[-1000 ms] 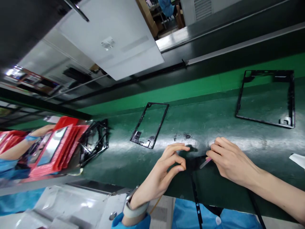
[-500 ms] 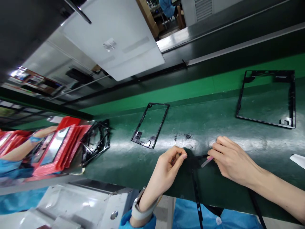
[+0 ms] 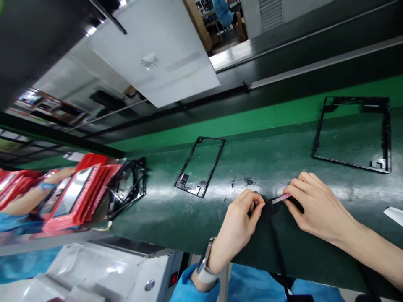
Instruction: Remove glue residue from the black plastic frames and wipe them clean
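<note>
The long dark-green bench (image 3: 163, 222) spans the view, an open black rectangular frame (image 3: 386, 134) lying at right. A slim black straight-edged piece (image 3: 277, 247) runs from right of centre to the bottom edge. The left hand (image 3: 237, 222) brings thumb and forefinger together at its top end; gripping or not, I can't tell. The right hand (image 3: 317, 205) pinches a slim pink-and-clear stick (image 3: 280, 199).
</note>
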Demonstrator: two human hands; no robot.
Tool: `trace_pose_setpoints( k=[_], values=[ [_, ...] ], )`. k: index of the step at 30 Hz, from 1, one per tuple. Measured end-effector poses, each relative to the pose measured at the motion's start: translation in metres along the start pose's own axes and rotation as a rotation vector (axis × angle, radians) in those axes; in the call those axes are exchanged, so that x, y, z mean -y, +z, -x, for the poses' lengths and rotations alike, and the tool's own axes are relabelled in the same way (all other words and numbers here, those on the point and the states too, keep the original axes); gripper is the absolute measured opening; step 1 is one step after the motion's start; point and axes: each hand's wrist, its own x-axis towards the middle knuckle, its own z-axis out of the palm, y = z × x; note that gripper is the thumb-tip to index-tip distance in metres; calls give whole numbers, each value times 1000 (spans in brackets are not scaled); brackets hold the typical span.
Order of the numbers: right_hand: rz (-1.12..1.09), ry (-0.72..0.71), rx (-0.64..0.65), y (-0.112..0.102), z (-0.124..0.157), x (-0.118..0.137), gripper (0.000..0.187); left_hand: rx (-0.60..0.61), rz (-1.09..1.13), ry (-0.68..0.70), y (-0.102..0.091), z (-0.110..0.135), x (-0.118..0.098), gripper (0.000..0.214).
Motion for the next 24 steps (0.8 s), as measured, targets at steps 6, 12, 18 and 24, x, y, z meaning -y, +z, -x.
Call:
trace_pose_setpoints(
  k=[6, 12, 18, 24],
  values=[
    [-142, 0, 25, 1, 1, -4, 12, -4, 33, 35, 7, -4, -10, 14],
    [-213, 12, -31, 5, 3, -1, 20, -124, 43, 93, -1, -1, -10, 13],
    [-141, 63, -165, 4, 3, 3, 20, -165, -115, 149, -6, 4, -14, 14],
    [-117, 84, -218, 2, 3, 5, 21, -209, -169, 199, -11, 8, -19, 11]
  ],
)
